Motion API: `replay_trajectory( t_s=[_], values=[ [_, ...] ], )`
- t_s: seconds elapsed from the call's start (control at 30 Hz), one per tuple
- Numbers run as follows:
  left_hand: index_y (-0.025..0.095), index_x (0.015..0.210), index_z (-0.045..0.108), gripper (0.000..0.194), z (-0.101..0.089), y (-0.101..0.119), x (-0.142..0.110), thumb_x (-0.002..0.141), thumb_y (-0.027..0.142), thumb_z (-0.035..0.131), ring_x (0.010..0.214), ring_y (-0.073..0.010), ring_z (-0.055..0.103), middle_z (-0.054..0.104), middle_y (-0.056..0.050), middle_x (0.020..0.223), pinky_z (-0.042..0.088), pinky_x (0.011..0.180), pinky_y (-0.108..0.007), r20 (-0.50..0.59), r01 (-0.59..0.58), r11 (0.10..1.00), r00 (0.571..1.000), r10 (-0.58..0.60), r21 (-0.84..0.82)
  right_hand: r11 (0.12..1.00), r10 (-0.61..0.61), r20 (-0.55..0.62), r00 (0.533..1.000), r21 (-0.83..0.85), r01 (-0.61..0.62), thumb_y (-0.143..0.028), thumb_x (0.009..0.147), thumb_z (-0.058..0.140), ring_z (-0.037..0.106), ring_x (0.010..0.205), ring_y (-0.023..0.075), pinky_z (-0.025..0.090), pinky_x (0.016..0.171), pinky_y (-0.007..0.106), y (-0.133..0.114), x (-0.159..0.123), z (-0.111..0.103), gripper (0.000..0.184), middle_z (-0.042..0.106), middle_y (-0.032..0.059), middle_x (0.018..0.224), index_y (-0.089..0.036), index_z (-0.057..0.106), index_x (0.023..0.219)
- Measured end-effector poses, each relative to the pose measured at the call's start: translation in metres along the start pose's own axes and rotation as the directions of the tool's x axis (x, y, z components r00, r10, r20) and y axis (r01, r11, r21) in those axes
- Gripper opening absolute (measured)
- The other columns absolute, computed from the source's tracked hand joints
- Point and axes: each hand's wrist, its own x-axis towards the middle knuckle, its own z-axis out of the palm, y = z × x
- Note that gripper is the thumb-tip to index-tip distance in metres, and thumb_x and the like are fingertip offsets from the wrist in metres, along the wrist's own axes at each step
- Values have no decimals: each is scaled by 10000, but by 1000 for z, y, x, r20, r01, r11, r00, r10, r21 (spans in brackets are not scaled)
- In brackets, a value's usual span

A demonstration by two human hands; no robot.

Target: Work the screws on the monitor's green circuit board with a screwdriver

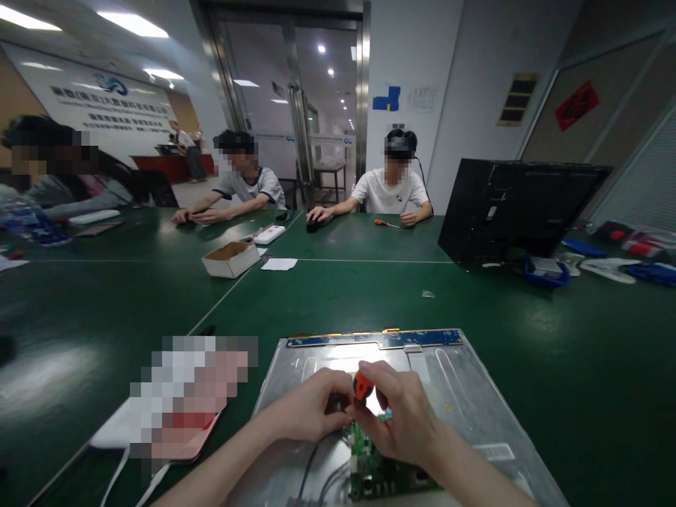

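A silver metal display panel (465, 394) lies face down on the green table in front of me, with a blue strip board (374, 340) along its far edge. A green circuit board (370, 465) sits on its near part, with black cables running from it. My right hand (406, 422) grips a small screwdriver with an orange handle (362, 386), held upright over the circuit board. My left hand (311, 408) has its fingertips pinched against the board right beside the screwdriver's tip; what they pinch is hidden.
A blurred phone-like object (184, 401) with white cables lies left of the panel. Farther off sit a small open cardboard box (231, 258), a white paper (279, 264) and a black monitor (517, 208) seen from behind. Three other people sit at the table's far side.
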Motion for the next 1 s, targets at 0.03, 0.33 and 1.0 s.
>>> replay_trajectory(
  t_s=[0.03,0.33,1.0],
  values=[
    [159,840,607,155,0,0,0,708,86,574,750,-169,549,610,-4,803,457,677,-242,16,9,1000,1000,-9,-5,1000,-1,3,1000,10,1,-227,960,422,520,527,139,442,464,255,-1,0,-1,461,641,26,802,-181,317,1406],
    [162,884,639,133,-1,2,0,761,134,597,755,-176,556,630,-12,811,472,688,-250,30,3,1000,1000,-3,11,1000,-10,-17,1000,-4,9,-170,946,432,528,529,138,435,471,251,-1,2,0,461,638,12,786,-189,327,1394],
    [164,804,635,85,-2,2,0,739,112,616,727,-156,553,620,4,783,437,670,-234,-7,-10,1000,1000,9,-12,999,7,-25,1000,-40,-8,-217,965,450,522,500,126,415,439,234,5,2,-3,428,628,-17,714,-185,344,1378]
  ],
)
